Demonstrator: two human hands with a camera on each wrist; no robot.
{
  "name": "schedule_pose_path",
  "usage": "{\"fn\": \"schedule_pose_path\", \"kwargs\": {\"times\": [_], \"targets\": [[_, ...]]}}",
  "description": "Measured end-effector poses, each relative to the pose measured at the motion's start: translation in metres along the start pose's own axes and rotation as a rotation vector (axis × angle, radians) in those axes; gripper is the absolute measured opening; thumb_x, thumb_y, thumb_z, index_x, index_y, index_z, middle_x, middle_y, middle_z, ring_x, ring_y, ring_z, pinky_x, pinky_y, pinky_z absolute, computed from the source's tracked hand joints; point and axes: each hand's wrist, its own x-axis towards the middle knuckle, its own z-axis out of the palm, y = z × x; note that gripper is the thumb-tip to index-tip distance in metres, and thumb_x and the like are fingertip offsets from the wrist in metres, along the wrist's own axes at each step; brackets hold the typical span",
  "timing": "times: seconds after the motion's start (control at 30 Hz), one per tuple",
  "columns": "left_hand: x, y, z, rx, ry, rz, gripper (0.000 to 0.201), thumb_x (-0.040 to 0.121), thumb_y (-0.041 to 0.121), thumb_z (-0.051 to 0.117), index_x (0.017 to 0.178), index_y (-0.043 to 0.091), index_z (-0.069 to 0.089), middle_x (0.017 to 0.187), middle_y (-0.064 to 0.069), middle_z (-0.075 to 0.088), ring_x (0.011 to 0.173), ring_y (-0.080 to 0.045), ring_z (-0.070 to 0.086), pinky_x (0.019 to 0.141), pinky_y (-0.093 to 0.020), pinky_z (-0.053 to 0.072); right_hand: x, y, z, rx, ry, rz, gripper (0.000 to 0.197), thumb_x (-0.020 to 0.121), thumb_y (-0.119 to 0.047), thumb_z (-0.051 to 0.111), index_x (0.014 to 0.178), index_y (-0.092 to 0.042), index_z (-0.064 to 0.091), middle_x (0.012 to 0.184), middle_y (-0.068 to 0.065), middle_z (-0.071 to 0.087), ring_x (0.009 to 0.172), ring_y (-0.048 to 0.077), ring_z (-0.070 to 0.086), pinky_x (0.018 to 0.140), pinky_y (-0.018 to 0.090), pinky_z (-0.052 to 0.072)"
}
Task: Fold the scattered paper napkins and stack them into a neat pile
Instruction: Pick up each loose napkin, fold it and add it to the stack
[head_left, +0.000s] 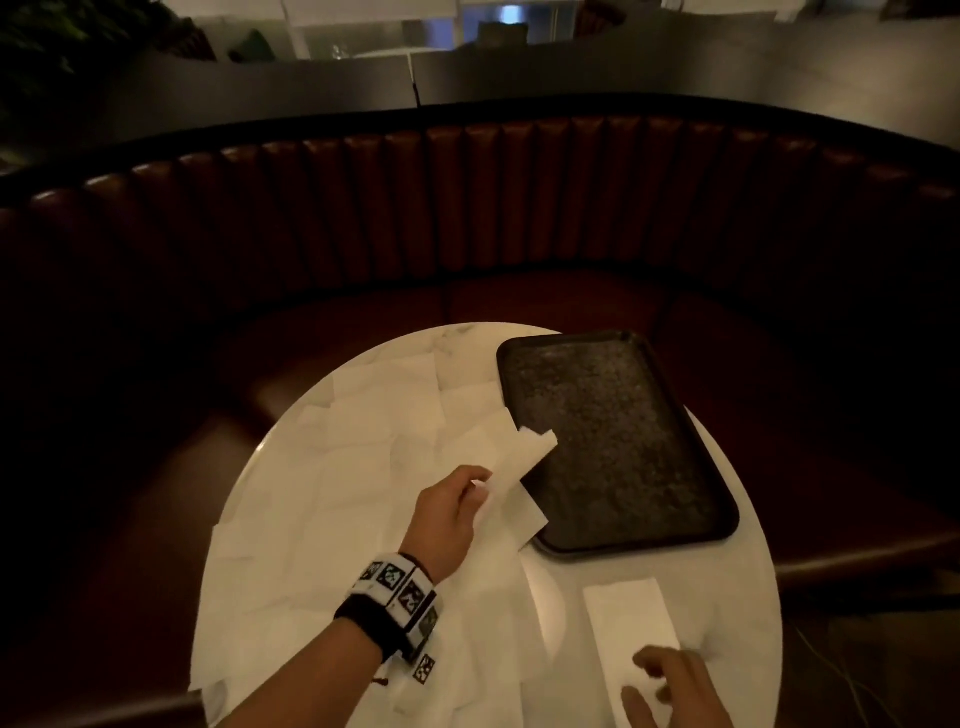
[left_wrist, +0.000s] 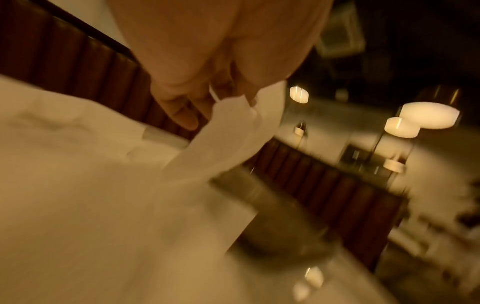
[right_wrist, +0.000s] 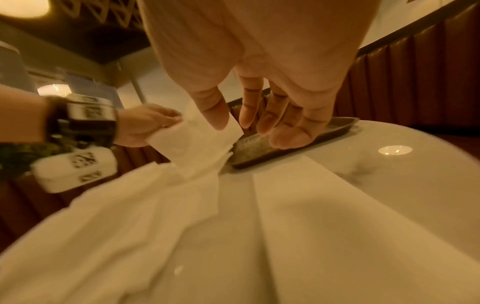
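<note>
Several white paper napkins (head_left: 363, 467) lie scattered over the left half of a round white table (head_left: 737, 587). My left hand (head_left: 457, 509) pinches one napkin (head_left: 519, 467) by its edge and lifts it beside the tray; the same napkin (left_wrist: 228, 133) (right_wrist: 197, 144) hangs from my fingers in both wrist views. A folded napkin (head_left: 628, 629) (right_wrist: 324, 205) lies flat at the table's near right. My right hand (head_left: 670, 686) (right_wrist: 259, 115) hovers over its near end with fingers straight and spread, holding nothing.
A dark rectangular tray (head_left: 618, 441) (right_wrist: 298, 148) sits at the table's far right, bare inside. A curved brown padded bench (head_left: 467, 208) wraps round the table's far side. Lamps (left_wrist: 428, 117) glow in the background.
</note>
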Motion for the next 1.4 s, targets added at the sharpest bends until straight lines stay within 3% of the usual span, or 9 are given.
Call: {"fn": "schedule_pose_path", "kwargs": {"times": [0.13,0.27,0.4,0.53,0.67,0.93,1.13,1.27,1.4], "targets": [[-0.041,0.042,-0.070,-0.363,0.008,-0.019,0.016,0.095,0.010,0.057,0.107,0.015,0.066,0.099,-0.003,0.071,0.093,-0.013,0.065,0.086,-0.026,0.051,0.014,-0.081,-0.007,0.376,-0.189,0.076,0.041,0.078,-0.017,0.075,0.107,-0.036,0.053,0.110,0.003,0.062,0.089,0.006,0.060,0.072,0.023,0.046],[-0.092,0.047,-0.123,-0.664,0.007,-0.093,0.020,0.092,0.012,0.058,0.108,0.003,0.065,0.103,-0.013,0.069,0.088,-0.021,0.065,0.080,-0.031,0.054,0.024,-0.151,0.008,0.824,-0.446,0.193,0.073,0.067,-0.048,0.073,0.131,-0.034,0.040,0.126,-0.002,0.058,0.114,0.013,0.057,0.094,0.038,0.048],[-0.134,0.030,-0.144,-0.868,0.115,-0.257,0.015,0.092,0.007,0.052,0.099,0.007,0.065,0.087,-0.006,0.070,0.075,-0.019,0.063,0.067,-0.026,0.055,0.012,-0.189,0.037,0.981,-0.702,0.340,0.067,0.073,-0.029,0.072,0.133,-0.030,0.042,0.126,0.007,0.062,0.118,0.031,0.057,0.098,0.053,0.043],[-0.171,0.022,-0.167,-0.996,0.180,-0.315,0.015,0.084,0.018,0.068,0.098,0.012,0.067,0.092,-0.014,0.069,0.076,-0.022,0.065,0.069,-0.035,0.057,-0.024,-0.201,0.082,0.991,-0.904,0.576,0.078,0.067,-0.020,0.079,0.136,-0.018,0.044,0.121,0.013,0.062,0.103,0.031,0.060,0.087,0.048,0.048],[-0.197,0.012,-0.191,-0.968,0.275,-0.338,0.020,0.088,0.015,0.059,0.106,0.007,0.062,0.098,-0.019,0.065,0.082,-0.028,0.061,0.071,-0.038,0.056,-0.064,-0.212,0.103,1.164,-1.135,0.637,0.049,0.078,-0.011,0.068,0.124,0.002,0.059,0.126,0.026,0.058,0.102,0.036,0.064,0.086,0.046,0.053],[-0.229,-0.003,-0.219,-0.873,0.220,-0.408,0.048,0.097,0.048,0.040,0.113,0.006,0.058,0.109,-0.015,0.070,0.097,-0.034,0.066,0.082,-0.048,0.054,-0.072,-0.222,0.077,0.879,-0.863,0.303,0.031,0.081,0.004,0.063,0.112,0.000,0.063,0.106,0.017,0.072,0.090,0.029,0.071,0.071,0.036,0.058],[-0.216,-0.002,-0.202,-0.590,0.182,-0.330,0.011,0.086,0.007,0.066,0.096,0.011,0.066,0.098,-0.019,0.068,0.089,-0.033,0.068,0.073,-0.038,0.059,-0.063,-0.218,0.035,0.793,-0.749,0.135,0.026,0.083,0.004,0.061,0.106,-0.006,0.068,0.106,0.015,0.072,0.092,0.028,0.070,0.072,0.033,0.058],[-0.207,0.007,-0.196,-0.732,0.184,-0.290,0.017,0.085,0.004,0.068,0.101,0.002,0.064,0.108,-0.029,0.062,0.098,-0.040,0.065,0.087,-0.055,0.053,-0.057,-0.217,0.015,0.869,-0.719,0.064,0.039,0.058,-0.018,0.085,0.094,-0.005,0.074,0.099,0.019,0.073,0.083,0.028,0.072,0.065,0.032,0.059],[-0.201,0.008,-0.198,-0.845,0.143,-0.217,0.036,0.065,0.021,0.079,0.095,0.003,0.072,0.102,-0.024,0.068,0.092,-0.031,0.067,0.078,-0.042,0.059,-0.052,-0.209,0.003,0.945,-0.693,0.015,0.070,0.028,-0.039,0.096,0.089,-0.008,0.077,0.093,0.017,0.075,0.080,0.026,0.072,0.066,0.031,0.060]]}}
